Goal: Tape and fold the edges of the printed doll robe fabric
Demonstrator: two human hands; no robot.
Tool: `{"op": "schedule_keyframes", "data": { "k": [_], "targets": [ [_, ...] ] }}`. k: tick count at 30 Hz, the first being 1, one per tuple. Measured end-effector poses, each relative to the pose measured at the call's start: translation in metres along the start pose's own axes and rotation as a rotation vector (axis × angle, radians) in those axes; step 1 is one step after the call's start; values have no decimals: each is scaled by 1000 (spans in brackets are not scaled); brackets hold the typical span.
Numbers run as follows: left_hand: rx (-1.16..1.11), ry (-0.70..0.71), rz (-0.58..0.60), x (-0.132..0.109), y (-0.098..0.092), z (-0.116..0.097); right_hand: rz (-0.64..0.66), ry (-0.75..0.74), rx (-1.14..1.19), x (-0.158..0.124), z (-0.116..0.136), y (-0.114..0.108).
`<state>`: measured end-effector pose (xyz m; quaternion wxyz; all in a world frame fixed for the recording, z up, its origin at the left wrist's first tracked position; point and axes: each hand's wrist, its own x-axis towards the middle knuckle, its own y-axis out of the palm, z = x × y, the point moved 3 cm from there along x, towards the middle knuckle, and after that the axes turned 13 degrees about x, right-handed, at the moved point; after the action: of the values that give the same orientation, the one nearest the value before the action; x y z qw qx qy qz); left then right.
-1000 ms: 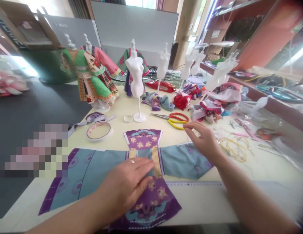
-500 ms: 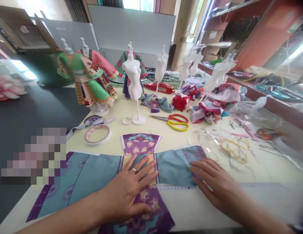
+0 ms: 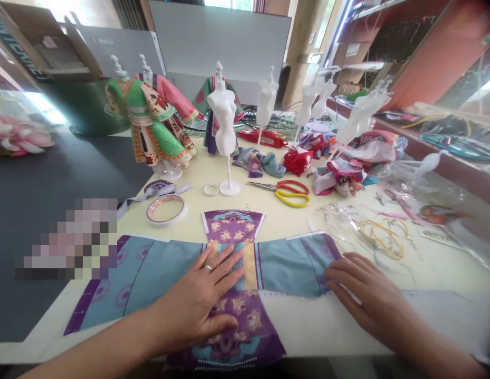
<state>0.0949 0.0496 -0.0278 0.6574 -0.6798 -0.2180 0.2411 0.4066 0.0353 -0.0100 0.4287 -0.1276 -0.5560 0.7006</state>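
A teal doll-garment piece [image 3: 286, 266] with purple patterned ends lies spread sideways on the table in front of me. Purple flowered panels extend above and below its middle, the upper panel [image 3: 233, 223] edged with white strips. My left hand [image 3: 201, 300], wearing a ring, rests flat on the centre, fingers apart, covering part of the yellow and blue bands. At the garment's right end, the fingertips of my right hand [image 3: 361, 289] touch the purple border. These fingers are extended and slightly bent; the thumb is mostly hidden. A clear ruler [image 3: 422, 297] lies partly beneath the cloth and right hand.
Behind the cloth are a roll of tape [image 3: 166, 210], a white doll mannequin [image 3: 225, 121] and scissors [image 3: 288, 192] with red and yellow handles. Dressed mannequins [image 3: 146, 121] stand back left. Fabric scraps [image 3: 339, 176] and yellow cords [image 3: 382, 237] lie right.
My right hand has slid outward along the garment to its right end. My left hand has shifted slightly left on the middle bands, uncovering more yellow. The camera view has shifted a little.
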Motion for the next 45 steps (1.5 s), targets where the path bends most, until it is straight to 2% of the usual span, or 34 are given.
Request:
{"op": "schedule_keyframes", "data": {
  "k": [3, 8, 11, 17, 20, 23, 26, 29, 31, 35, 37, 40, 43, 45],
  "targets": [
    [40, -21, -15, -5, 0, 1, -37, 36, -20, 0, 1, -1],
    [106, -40, -48, -17, 6, 8, 47, 73, -24, 1, 4, 6],
    [111, -28, -108, -17, -2, 11, 50, 89, -14, 4, 5, 3],
    [57, 39, -185, 18, -27, -4, -17, 94, -11, 21, 13, -3],
    [34, 94, -179, 35, -21, -16, 7, 77, -27, 21, 16, 2],
    [21, 116, -164, 41, -8, -19, -29, 82, -67, 9, 10, 2],
    [21, 127, -184, 43, -3, -18, -125, 174, -123, -6, -1, -7],
    [20, 146, -207, 51, -5, -20, -193, 339, -183, -14, -11, -15],
    [12, 170, -202, 62, -6, -25, -169, 445, -231, -14, -15, -16],
    [-29, 191, -156, 82, 1, -35, -40, 595, -262, -6, -22, -7],
    [-51, 187, -123, 87, 6, -37, -9, 629, -215, -3, -25, -2],
    [-73, 187, -89, 88, 10, -36, -28, 618, -121, 0, -26, -1],
    [-89, 188, -69, 87, 10, -34, -135, 610, -34, 1, -22, -4],
    [-98, 192, -59, 86, 9, -33, -219, 658, 51, -1, -20, -7]
  ]
}}
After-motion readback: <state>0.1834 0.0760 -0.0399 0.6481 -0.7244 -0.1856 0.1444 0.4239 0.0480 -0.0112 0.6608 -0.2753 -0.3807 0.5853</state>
